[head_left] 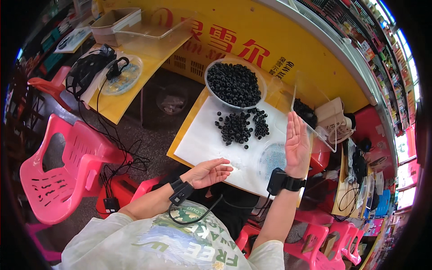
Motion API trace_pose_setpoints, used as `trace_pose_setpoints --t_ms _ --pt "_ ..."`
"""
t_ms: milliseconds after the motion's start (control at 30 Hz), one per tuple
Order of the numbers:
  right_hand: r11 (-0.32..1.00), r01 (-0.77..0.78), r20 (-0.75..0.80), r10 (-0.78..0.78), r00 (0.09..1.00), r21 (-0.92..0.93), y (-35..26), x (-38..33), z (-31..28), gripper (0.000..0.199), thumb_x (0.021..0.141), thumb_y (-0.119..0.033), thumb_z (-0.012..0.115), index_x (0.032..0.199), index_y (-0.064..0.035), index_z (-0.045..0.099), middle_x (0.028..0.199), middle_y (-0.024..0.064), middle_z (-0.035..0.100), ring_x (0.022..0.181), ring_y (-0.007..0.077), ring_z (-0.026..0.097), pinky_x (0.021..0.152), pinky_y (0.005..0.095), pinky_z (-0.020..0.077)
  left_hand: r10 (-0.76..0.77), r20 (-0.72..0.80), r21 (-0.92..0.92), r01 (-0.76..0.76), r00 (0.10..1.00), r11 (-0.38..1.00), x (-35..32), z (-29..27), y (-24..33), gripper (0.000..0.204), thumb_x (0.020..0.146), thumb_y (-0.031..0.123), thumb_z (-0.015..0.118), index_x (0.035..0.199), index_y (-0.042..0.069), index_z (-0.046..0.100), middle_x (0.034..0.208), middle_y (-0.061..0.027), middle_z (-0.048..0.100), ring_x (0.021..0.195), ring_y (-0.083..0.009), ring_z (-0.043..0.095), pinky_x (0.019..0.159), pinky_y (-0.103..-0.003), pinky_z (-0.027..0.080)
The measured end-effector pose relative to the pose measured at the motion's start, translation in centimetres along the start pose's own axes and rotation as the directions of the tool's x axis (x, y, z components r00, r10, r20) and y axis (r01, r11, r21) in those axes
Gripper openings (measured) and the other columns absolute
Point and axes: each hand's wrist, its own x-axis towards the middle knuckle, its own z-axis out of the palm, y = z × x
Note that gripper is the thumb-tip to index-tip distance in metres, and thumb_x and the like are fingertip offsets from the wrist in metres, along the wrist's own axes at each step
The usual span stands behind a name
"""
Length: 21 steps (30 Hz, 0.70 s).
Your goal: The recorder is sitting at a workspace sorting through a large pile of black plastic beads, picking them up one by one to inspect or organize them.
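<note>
My left hand (210,173) hovers over the near edge of a white sheet (193,139), palm turned inward, fingers stretched and slightly bent with nothing in them. My right hand (297,140) is raised at the sheet's right edge, fingers straight and together, palm showing, holding nothing. Between and beyond the hands lie loose black beads (236,129) in two adjoining heaps. Behind them stands a round clear tub (207,92) full of the same black beads (234,84). Beside my right wrist is a clear round dish with tiny pale blue beads (273,158).
A clear plastic box (312,87) with dark contents stands to the right. On the left, another table (110,110) carries black cables and a clear lid-like dish (122,76). Pink chairs (67,166) flank me. Cables run from both wristbands. A yellow panel (288,49) closes off the back.
</note>
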Motion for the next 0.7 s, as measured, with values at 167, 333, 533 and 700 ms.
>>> trace_pose_setpoints --t_ms 167,333,533,700 --pt "0.325 0.172 0.185 0.008 0.983 -0.93 6.3 -1.7 -2.6 0.021 0.089 -0.012 0.065 0.106 0.0 0.067 0.107 0.017 0.067 0.093 0.0275 0.067 0.08 0.0372 0.0522 0.006 -0.056 0.004 -0.006 0.998 1.0 -0.1 0.4 0.1 0.025 0.102 0.021 0.05 0.119 0.002 0.054 0.109 -0.0128 0.063 0.096 -0.02 0.064 0.087 -0.031 0.055" --pt "-0.217 0.293 0.311 -0.055 0.949 -0.931 12.2 -2.7 -5.5 0.015 0.081 -0.01 0.066 0.092 -0.001 0.068 0.088 0.02 0.065 0.081 0.0363 0.066 0.071 0.0424 0.0529 0.07 -0.086 0.051 -0.066 0.994 0.997 0.2 0.3 0.0 0.019 0.099 0.014 0.055 0.114 0.003 0.057 0.103 -0.0114 0.066 0.093 -0.0191 0.065 0.085 -0.03 0.056" --pt "0.29 0.174 0.188 0.018 0.982 -0.941 10.8 -6.3 -1.1 0.018 0.083 -0.014 0.069 0.094 0.0003 0.07 0.081 0.0157 0.07 0.072 0.0237 0.069 0.068 0.0325 0.0535 0.259 -0.206 0.236 -0.209 0.944 0.949 0.3 2.6 1.0 0.025 0.096 0.008 0.06 0.12 0.004 0.057 0.113 -0.0101 0.066 0.1 -0.016 0.066 0.089 -0.027 0.055" --pt "0.373 0.278 0.255 -0.11 0.961 -0.885 11.6 -10.0 -0.9 0.016 0.085 -0.013 0.07 0.096 -0.0004 0.071 0.089 0.0119 0.068 0.072 0.0203 0.065 0.066 0.0292 0.0511 0.249 -0.231 0.259 -0.188 0.941 0.947 1.1 2.4 0.4 0.032 0.095 0.006 0.061 0.126 0.001 0.057 0.114 -0.008 0.065 0.102 -0.0136 0.065 0.093 -0.025 0.055"
